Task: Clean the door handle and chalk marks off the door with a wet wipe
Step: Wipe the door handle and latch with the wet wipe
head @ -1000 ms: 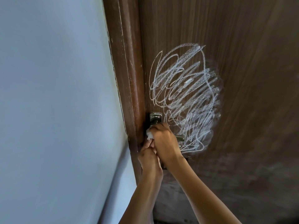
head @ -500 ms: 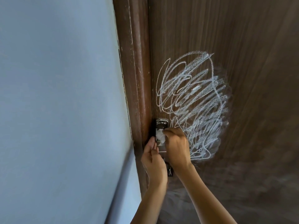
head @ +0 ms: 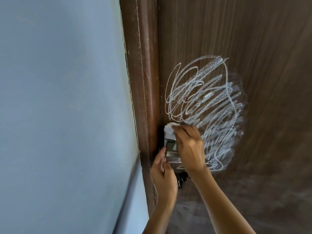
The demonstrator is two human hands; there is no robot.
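A dark brown wooden door [head: 253, 39] carries a big scribble of white chalk marks [head: 207, 105]. At its left edge sits the metal door handle plate [head: 171, 146]. My right hand [head: 189, 146] pinches a crumpled white wet wipe [head: 169, 129] and holds it against the top of the plate. My left hand [head: 163, 176] lies below, beside the door frame, its straight fingers touching the plate's left edge. The lever itself is mostly hidden behind my hands.
A brown door frame [head: 143, 81] runs up the left side of the door. A pale blue wall [head: 64, 107] fills the left half of the view. The door's lower part shows faint smeared patches.
My right hand has slid the wipe upward along the handle plate to its top end. My left hand has stayed low beside the plate.
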